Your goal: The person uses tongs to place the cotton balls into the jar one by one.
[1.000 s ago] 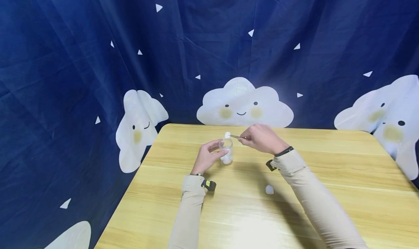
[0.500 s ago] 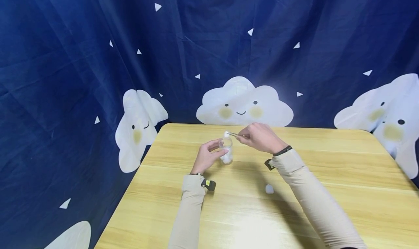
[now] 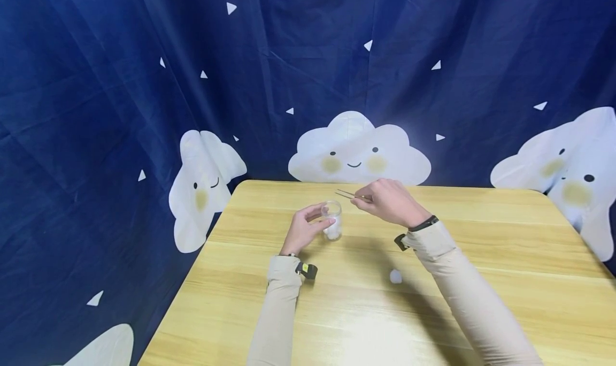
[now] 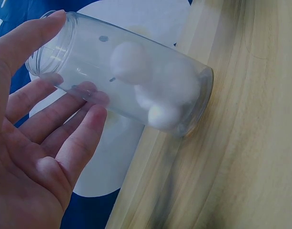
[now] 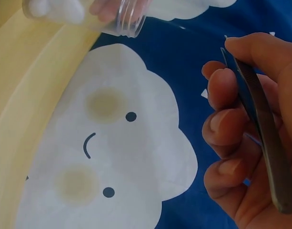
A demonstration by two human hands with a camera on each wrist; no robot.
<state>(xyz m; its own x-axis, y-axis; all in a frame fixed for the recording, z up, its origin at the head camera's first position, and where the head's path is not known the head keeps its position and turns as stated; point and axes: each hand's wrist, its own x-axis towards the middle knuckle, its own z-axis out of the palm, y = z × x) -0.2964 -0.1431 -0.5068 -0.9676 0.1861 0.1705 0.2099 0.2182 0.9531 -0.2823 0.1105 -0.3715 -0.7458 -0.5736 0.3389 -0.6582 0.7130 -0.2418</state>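
My left hand (image 3: 303, 229) grips a clear jar (image 3: 338, 221) near its threaded mouth, thumb on one side and fingers on the other. The jar stands upright on the table with no lid on it. Several white cotton balls (image 4: 167, 88) lie in its lower part, as the left wrist view shows. In my right hand (image 3: 391, 201), thumb and fingers pinch metal tweezers (image 5: 267, 129). Their tips are spread, with nothing between them, above and to the right of the jar's mouth. A single cotton ball (image 3: 395, 276) lies on the table below the right forearm.
The pale wooden table (image 3: 231, 302) runs back to a dark blue curtain (image 3: 308, 50) printed with smiling clouds and small white triangles. A dark wrist-worn device (image 3: 308, 271) sits at the left wrist. Its counterpart (image 3: 400, 242) hangs at the right one.
The cotton ball in the tweezers has left them and no longer shows above the jar's mouth. The tweezer tips have spread, and the right hand has shifted slightly right. The left hand stays put.
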